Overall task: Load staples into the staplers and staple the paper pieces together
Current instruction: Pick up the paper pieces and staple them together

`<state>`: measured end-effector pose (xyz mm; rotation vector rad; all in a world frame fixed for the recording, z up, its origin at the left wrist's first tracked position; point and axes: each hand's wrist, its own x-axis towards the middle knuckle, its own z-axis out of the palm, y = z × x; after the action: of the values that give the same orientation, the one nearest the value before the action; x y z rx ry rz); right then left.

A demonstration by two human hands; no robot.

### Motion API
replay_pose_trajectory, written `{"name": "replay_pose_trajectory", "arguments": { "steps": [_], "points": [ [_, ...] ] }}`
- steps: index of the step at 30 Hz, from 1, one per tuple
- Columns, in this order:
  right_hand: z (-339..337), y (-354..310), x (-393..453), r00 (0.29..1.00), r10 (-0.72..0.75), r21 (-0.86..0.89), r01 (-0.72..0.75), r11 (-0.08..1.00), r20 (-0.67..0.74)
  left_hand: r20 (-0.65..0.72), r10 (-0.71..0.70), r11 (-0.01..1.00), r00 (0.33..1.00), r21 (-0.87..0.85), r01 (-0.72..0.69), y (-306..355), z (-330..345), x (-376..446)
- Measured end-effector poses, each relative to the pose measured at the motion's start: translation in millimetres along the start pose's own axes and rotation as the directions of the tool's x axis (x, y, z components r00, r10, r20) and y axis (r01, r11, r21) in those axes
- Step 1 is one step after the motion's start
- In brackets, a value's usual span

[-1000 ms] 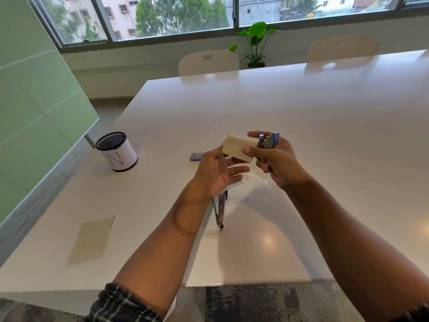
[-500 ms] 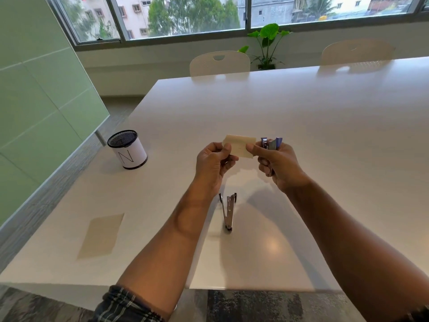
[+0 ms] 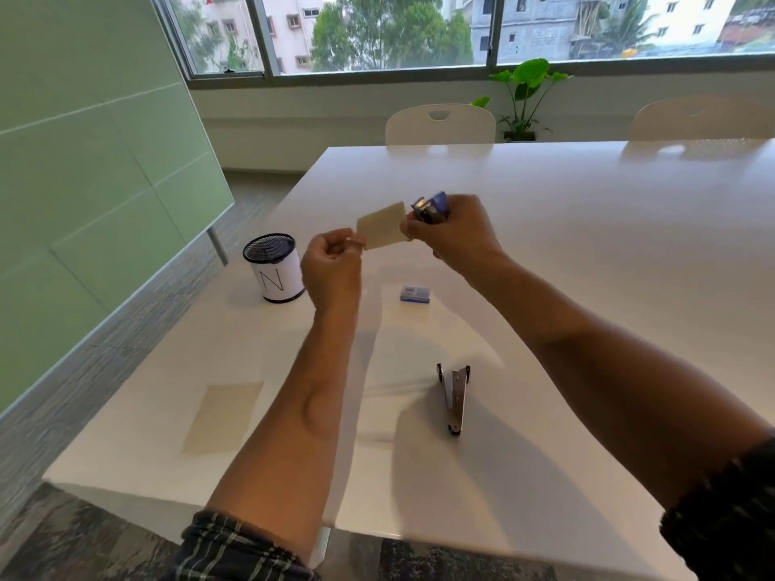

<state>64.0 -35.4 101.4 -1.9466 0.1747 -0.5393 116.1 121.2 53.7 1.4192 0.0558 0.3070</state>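
Near the bench's left edge a tan paper sheet (image 3: pixel 222 418) lies flat, with a mesh pen cup (image 3: pixel 274 268) marked "N" farther back along that edge. Above the bench, your left hand (image 3: pixel 331 268) pinches the left end of a small tan paper piece (image 3: pixel 382 225), while your right hand (image 3: pixel 455 232) curls round a blue stapler (image 3: pixel 432 207) at the paper's right end. Below them, a blue staple box (image 3: pixel 415 294) sits mid-bench, and a metal stapler (image 3: pixel 455 398) lies toward the near edge.
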Motion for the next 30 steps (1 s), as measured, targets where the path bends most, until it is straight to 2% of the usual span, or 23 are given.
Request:
{"name": "replay_pose_trajectory", "arguments": {
  "steps": [2, 4, 7, 9, 15, 20, 24, 30],
  "points": [
    [18.1, -12.7, 10.4, 0.997, -0.07, -0.062, 0.071, 0.996, 0.019, -0.074, 0.14, 0.972, 0.987, 0.2, -0.123, 0.5, -16.2, 18.6],
    [37.8, -21.8, 19.7, 0.993, -0.112, -0.108, 0.116, 0.987, 0.042, -0.088, 0.236, 0.897, 0.968, 0.403, -0.182, -1.6, -33.5, 34.2],
    [68.2, -29.8, 33.6, 0.987, -0.147, -0.166, 0.156, 0.974, 0.066, -0.106, 0.313, 0.762, 0.944, 0.622, -0.183, -12.3, -57.9, 54.7],
    [87.9, -34.2, 41.5, 0.984, -0.156, -0.184, 0.169, 0.968, 0.083, -0.124, 0.305, 0.717, 0.944, 0.682, -0.142, -19.9, -70.6, 62.3],
    [142.7, -44.1, 53.3, 0.953, -0.255, -0.291, 0.294, 0.91, 0.164, -0.121, 0.301, 0.726, 0.946, 0.672, -0.145, -32.4, -87.3, 67.6],
    [174.9, -38.4, 56.7, 0.939, -0.257, -0.384, 0.33, 0.862, 0.23, -0.128, 0.331, 0.75, 0.935, 0.636, -0.179, -31.5, -85.0, 64.2],
    [190.0, -36.8, 57.3, 0.945, -0.251, -0.402, 0.317, 0.859, 0.209, -0.146, 0.316, 0.784, 0.937, 0.597, -0.171, -34.4, -85.9, 65.4],
    [195.5, -38.7, 56.7, 0.935, -0.331, -0.396, 0.353, 0.847, 0.126, -0.127, 0.34, 0.763, 0.932, 0.616, -0.194, -39.2, -88.8, 69.2]
  ]
}}
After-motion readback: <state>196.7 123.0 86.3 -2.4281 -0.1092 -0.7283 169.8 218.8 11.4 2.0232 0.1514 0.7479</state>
